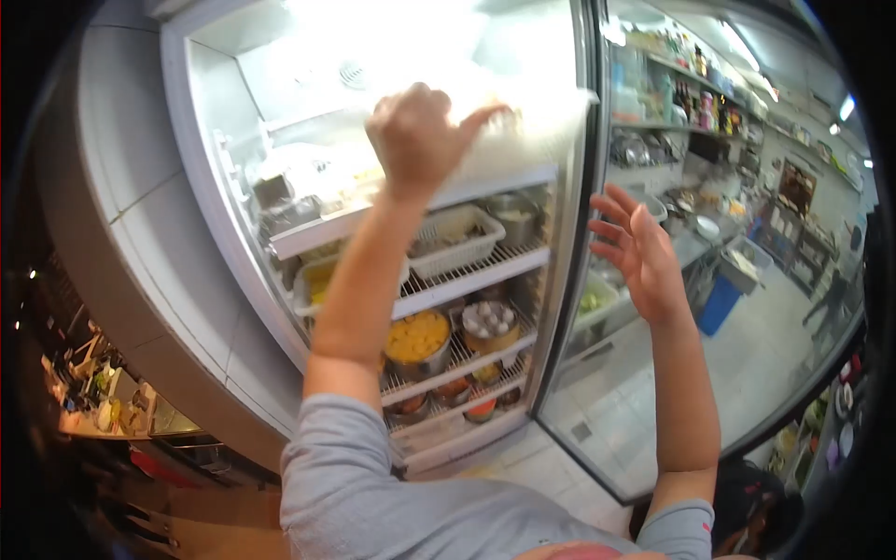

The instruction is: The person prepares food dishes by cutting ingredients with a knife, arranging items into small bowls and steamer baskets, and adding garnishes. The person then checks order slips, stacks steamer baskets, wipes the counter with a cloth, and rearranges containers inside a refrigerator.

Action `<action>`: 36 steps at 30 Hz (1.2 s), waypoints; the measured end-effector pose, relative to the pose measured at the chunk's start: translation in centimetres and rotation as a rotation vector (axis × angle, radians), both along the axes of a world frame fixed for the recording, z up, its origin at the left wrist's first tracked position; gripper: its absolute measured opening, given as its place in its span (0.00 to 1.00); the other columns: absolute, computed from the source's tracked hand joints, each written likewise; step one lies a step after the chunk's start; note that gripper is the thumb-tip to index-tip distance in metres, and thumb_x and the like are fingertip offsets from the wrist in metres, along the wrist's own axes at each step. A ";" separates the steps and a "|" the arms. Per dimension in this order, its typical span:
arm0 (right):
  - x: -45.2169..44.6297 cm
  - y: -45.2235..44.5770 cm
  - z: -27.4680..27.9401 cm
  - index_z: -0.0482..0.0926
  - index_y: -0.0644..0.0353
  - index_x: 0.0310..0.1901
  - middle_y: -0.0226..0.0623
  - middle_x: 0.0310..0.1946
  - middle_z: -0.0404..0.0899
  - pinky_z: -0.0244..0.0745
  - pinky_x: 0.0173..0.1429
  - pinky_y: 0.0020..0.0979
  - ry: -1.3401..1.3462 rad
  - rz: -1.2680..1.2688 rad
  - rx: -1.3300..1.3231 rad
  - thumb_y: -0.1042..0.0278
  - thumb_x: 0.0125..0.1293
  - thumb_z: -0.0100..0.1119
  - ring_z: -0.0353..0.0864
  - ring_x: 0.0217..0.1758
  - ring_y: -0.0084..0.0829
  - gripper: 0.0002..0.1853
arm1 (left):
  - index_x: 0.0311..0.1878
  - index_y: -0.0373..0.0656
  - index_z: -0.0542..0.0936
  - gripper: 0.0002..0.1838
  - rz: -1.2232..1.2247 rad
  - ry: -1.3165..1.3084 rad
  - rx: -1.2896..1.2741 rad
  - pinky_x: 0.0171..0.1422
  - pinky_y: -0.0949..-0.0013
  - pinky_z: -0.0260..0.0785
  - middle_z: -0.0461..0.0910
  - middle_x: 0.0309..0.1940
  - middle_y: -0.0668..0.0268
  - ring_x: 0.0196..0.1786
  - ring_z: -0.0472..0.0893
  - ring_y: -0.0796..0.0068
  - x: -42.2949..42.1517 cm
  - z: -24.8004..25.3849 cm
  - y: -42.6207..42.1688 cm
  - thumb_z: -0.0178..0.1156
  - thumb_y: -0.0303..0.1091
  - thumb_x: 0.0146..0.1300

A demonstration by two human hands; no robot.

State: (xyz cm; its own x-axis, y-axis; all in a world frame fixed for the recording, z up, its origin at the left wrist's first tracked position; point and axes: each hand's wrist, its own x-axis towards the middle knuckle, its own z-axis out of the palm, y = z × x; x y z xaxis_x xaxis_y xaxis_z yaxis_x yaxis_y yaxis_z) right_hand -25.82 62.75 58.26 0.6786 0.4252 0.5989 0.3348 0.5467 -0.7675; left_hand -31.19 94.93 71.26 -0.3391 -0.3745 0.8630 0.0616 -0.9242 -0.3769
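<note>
My left hand (420, 135) is raised at the upper part of a lit upright fridge. Its fingers are curled and its thumb points right, against a whitish translucent plastic thing (537, 140). That thing is blurred by glare and juts past the fridge's right frame; whether it is a bag or a tub I cannot tell. My right hand (644, 257) is up beside the glass door (579, 317), open with fingers spread and nothing in it. Below my left hand, a white plastic basket (457, 245) stands on a wire shelf next to a metal pot (513, 219).
Lower shelves hold a pot of yellow pieces (417, 338), a bowl of whitish round items (489, 322) and several smaller bowls. Beyond the glass are a counter, stocked shelves and a blue bin (721, 303). A dark-haired person (747, 509) is low at the bottom right.
</note>
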 end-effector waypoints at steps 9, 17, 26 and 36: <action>6.4 5.0 8.0 0.56 0.47 0.88 0.54 0.77 0.69 0.84 0.67 0.51 0.312 0.157 -0.252 0.25 0.77 0.60 0.82 0.68 0.56 0.50 | 0.21 0.49 0.70 0.35 -0.040 0.033 0.041 0.37 0.61 0.62 0.65 0.24 0.71 0.28 0.68 0.70 -3.9 -5.0 -3.3 0.85 0.62 0.55; 5.7 4.3 4.0 0.65 0.55 0.82 0.53 0.68 0.77 0.85 0.66 0.49 0.402 0.151 -0.056 0.42 0.76 0.59 0.85 0.64 0.49 0.41 | 0.25 0.48 0.72 0.35 0.025 0.069 0.124 0.36 0.62 0.62 0.63 0.26 0.72 0.27 0.69 0.69 -5.4 -7.1 -5.2 0.86 0.64 0.54; 3.2 1.4 1.3 0.65 0.58 0.82 0.46 0.71 0.76 0.78 0.69 0.46 0.359 0.185 -0.070 0.47 0.77 0.59 0.84 0.65 0.44 0.39 | 0.28 0.48 0.71 0.39 0.119 0.110 0.117 0.38 0.61 0.66 0.66 0.28 0.71 0.27 0.71 0.69 -8.1 -9.5 -7.6 0.87 0.68 0.51; 4.7 3.3 3.2 0.52 0.74 0.86 0.56 0.80 0.60 0.63 0.85 0.40 -0.213 -0.464 0.067 0.62 0.73 0.67 0.69 0.79 0.40 0.48 | 0.30 0.47 0.75 0.37 0.090 0.077 0.034 0.39 0.61 0.68 0.67 0.29 0.71 0.30 0.72 0.68 -8.0 -9.1 -8.0 0.88 0.67 0.49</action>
State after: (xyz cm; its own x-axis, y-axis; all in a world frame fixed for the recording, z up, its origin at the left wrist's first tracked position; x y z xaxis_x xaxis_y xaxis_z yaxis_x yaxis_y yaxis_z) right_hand -21.16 66.08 61.49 0.6463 0.0647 0.7603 0.6991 0.3492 -0.6240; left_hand -39.23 86.90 62.20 -0.2364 -0.4299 0.8714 0.1131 -0.9029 -0.4147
